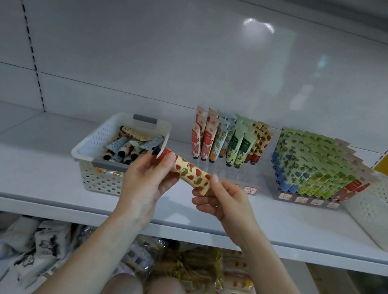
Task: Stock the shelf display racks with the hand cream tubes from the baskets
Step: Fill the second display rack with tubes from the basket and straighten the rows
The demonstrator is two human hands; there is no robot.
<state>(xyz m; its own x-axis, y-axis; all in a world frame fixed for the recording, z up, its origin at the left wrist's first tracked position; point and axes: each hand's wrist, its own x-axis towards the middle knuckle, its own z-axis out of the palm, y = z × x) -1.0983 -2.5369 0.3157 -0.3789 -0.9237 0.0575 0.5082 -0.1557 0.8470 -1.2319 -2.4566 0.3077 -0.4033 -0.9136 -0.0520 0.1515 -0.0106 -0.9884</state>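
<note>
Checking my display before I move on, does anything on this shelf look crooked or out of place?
Mostly tidy. In the middle rack, the front red tube at the left end leans instead of standing straight like its neighbours. The right rack looks even.

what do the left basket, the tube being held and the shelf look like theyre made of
Basket: looks like matte off-white moulded plastic, going by its punched hole grid and grey handle inserts.
Tube: probably soft plastic or laminate with a satin printed strawberry pattern and a black cap; both hands hold it.
Shelf: likely white painted metal, smooth with a faint sheen.
</note>
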